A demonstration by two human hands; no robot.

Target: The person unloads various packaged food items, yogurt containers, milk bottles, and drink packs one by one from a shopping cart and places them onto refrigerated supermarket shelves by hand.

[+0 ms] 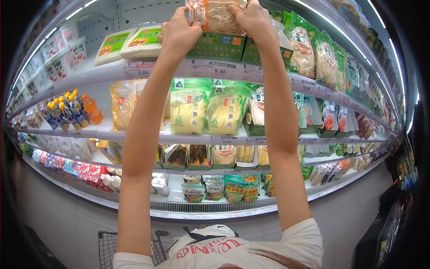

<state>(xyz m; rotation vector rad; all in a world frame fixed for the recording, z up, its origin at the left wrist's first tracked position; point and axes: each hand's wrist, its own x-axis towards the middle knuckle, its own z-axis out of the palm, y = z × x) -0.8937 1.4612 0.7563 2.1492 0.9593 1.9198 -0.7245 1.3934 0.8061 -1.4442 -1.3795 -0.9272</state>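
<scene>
Pack (215, 17), 1, above the green boxes (216, 47) on the upper shelf (107, 75), gripped at its sides by left hand (180, 30) and right hand (256, 21), best held level with light, even pressure; in view: green boxes, 2; white packs (141, 41), 2, leftward; green bags (227, 108), 2, below.

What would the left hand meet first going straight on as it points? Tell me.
The packet of pale strands: the left hand seems to have its fingers at the near edge. Past that, perhaps the shelf's back panel, though depth is unclear.
</scene>
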